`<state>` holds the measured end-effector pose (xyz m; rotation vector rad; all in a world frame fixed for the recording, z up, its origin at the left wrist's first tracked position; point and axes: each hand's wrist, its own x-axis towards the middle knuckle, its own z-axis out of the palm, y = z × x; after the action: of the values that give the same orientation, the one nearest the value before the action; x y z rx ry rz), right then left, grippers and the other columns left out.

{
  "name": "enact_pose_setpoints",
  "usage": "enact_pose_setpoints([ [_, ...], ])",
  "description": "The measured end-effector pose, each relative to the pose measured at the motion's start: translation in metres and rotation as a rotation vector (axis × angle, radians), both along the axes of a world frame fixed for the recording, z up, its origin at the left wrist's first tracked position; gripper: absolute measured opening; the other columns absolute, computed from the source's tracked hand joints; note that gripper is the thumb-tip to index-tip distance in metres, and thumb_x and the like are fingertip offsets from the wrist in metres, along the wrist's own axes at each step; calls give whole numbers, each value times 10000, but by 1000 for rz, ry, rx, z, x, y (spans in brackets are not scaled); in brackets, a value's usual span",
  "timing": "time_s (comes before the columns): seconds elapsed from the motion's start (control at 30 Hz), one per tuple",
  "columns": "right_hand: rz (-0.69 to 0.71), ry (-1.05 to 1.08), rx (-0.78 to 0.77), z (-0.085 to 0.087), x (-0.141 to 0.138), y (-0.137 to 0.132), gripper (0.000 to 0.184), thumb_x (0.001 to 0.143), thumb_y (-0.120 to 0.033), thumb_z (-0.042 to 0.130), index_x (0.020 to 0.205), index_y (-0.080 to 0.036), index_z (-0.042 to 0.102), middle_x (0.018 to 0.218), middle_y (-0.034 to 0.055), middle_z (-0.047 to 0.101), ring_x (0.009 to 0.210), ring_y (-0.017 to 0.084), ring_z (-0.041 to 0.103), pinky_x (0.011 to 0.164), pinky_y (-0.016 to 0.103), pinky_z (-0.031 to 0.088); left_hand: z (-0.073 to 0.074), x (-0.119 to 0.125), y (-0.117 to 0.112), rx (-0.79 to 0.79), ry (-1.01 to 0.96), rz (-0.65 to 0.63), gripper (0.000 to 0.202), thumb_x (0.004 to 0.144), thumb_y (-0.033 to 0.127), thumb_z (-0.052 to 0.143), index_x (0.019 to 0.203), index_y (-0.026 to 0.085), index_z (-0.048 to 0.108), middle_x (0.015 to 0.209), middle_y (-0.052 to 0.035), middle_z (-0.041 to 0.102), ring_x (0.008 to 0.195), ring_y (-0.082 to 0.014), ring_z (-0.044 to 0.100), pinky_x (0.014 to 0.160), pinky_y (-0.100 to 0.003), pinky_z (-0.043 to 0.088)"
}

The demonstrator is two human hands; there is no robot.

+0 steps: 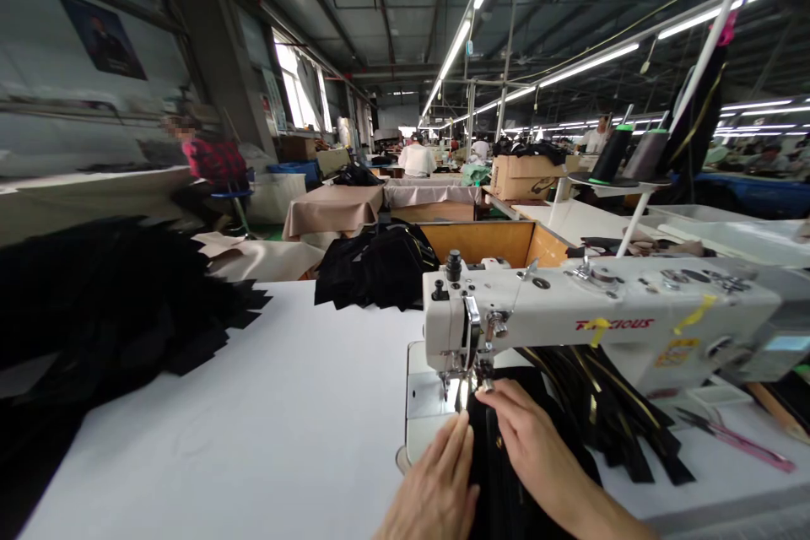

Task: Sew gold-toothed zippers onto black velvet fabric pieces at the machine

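A black fabric piece (494, 472) with a zipper down it lies under the presser foot of a white sewing machine (537, 312). My left hand (436, 472) rests flat on its left edge, fingers stretched out and close together, tips just in front of the needle. To the right of the foot, my right hand (531, 439) has its fingers bent and drawn together at the fabric; its fingertips are partly hidden. The needle area is lit brightly. Black strips with gold zipper teeth (613, 405) lie under the machine arm.
Pink-handled scissors (737, 439) lie right of the strips. A large black fabric pile (114, 295) covers the left side of the white table (253, 422). Another black stack (376, 266) sits behind the machine. Thread cones (611, 156) stand at right. Other people sit farther off.
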<state>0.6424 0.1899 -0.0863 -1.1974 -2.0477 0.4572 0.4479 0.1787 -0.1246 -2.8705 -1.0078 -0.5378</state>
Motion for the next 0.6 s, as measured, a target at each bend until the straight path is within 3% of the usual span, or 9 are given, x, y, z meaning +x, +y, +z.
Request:
enact_pose_setpoints([
  [0.13,39,-114,102,-19,-6,-17,426,862,-33,402,1227,-193,550,1187,113,589,1112,255,584,976,439,540,24,-2,-1,-191,-91,77,638,808,129,598,1417,114,410,1467,-180,474,1354,-320,457,1074,-471,474],
  [0.27,118,-179,107,-13,-5,-13,488,802,-4,445,1250,-178,531,1216,113,580,1161,246,560,1021,417,521,34,-10,2,-274,-105,49,729,806,185,653,1463,154,339,1498,-163,437,1388,-329,402,1120,-537,400],
  [0.37,161,-206,95,-7,-3,-2,488,775,1,437,1206,-192,556,1180,91,598,1144,230,574,1020,394,520,24,-12,6,-289,-85,70,832,816,202,657,1517,132,215,1559,-197,320,1431,-361,317,1129,-574,361],
  [0.43,160,-221,137,-13,0,4,524,742,-3,424,1202,-212,564,1136,77,625,1100,230,602,980,385,542,13,-10,7,-294,-98,88,894,817,277,696,1525,113,175,1567,-225,287,1436,-384,295,1130,-579,351],
  [0.53,131,-208,357,-45,5,10,640,727,-42,448,1324,-263,515,1183,77,646,1060,260,637,889,378,574,-12,-2,9,-293,-195,74,935,814,476,738,1512,137,215,1526,-211,371,1401,-380,361,1127,-542,374],
  [0.6,120,-183,478,-73,7,18,723,761,-88,478,1444,-319,418,1246,73,634,1057,291,644,869,406,570,-34,4,15,-263,-265,95,580,961,341,568,1458,167,322,1471,-173,463,1355,-305,445,1126,-455,405],
])
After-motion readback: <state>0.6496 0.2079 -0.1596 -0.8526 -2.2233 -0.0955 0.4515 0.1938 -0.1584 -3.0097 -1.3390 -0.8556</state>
